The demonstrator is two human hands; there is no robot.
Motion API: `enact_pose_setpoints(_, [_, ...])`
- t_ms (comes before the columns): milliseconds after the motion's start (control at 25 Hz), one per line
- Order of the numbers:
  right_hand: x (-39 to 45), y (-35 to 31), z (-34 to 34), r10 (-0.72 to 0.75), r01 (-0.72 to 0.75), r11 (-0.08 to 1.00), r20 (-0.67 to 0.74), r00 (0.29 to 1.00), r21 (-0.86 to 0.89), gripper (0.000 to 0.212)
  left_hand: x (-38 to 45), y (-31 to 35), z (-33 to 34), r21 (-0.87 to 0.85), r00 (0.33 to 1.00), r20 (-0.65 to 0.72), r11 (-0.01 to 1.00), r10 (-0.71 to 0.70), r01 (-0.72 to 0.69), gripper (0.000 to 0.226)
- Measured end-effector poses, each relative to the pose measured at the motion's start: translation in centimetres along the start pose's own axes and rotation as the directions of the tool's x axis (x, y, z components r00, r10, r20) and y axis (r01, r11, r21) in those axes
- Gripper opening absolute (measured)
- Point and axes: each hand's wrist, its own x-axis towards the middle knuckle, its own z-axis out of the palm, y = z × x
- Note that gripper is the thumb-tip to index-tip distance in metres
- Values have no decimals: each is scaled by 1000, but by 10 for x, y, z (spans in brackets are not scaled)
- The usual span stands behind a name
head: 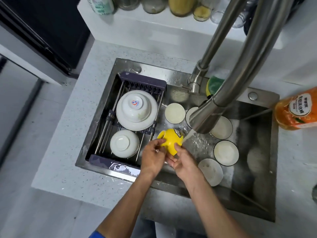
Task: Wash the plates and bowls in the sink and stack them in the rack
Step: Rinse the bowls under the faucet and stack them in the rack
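A yellow mug with a printed picture is held over the steel sink, just left of the running water from the faucet. My left hand grips its handle side and my right hand grips its rim side. The dark rack spans the sink's left part. It holds an upturned white bowl on a white plate and a second upturned white bowl. Several white plates lie in the basin, among them a black-rimmed one and a plain one.
A green and yellow sponge sits behind the faucet base. An orange detergent bottle lies on the counter at right. Glass jars line the shelf behind the sink. A dark appliance stands at left.
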Motion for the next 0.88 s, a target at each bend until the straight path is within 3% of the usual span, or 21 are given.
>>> enact_pose_setpoints(80, [-12,-4,-7,-128,121,982,-40,991,-147,10,-3,4,1,0,1000,-7,1000,21,-21,27])
enact_pose_setpoints(120, [-19,-6,-15,-282,252,911,-47,958,-327,9,-4,7,3,-32,1000,-9,999,19,-20,27])
enact_pose_setpoints(160, [-26,-7,-22,-452,387,743,17,892,-547,10,-6,11,5,-63,1000,-8,998,3,-3,26])
enact_pose_setpoints(240, [-37,-8,-33,-622,507,237,271,735,-829,13,-7,18,9,-128,999,4,991,-35,35,23])
enact_pose_setpoints(280, [-42,-11,-35,-627,494,15,377,682,-869,14,-9,20,10,-172,998,17,983,-64,66,21])
enact_pose_setpoints(360, [-51,-19,-36,-614,378,-331,502,609,-865,15,-11,25,9,-293,989,52,945,-136,146,19])
enact_pose_setpoints(440, [-62,-19,-38,-596,244,-544,574,562,-803,15,-11,27,9,-348,979,78,915,-186,202,17])
enact_pose_setpoints(520, [-69,-17,-37,-579,205,-615,612,538,-762,17,-14,32,7,-400,971,115,885,-209,238,17])
enact_pose_setpoints(640, [-72,-24,-31,-582,188,-637,626,518,-748,24,-17,38,3,-472,964,147,841,-220,264,14])
enact_pose_setpoints(800, [-80,-21,-36,-573,163,-685,663,481,-710,33,-15,39,0,-438,962,187,859,-200,264,11])
enact_pose_setpoints(880, [-80,-22,-37,-553,160,-698,668,499,-698,35,-15,39,2,-404,959,196,874,-203,268,12])
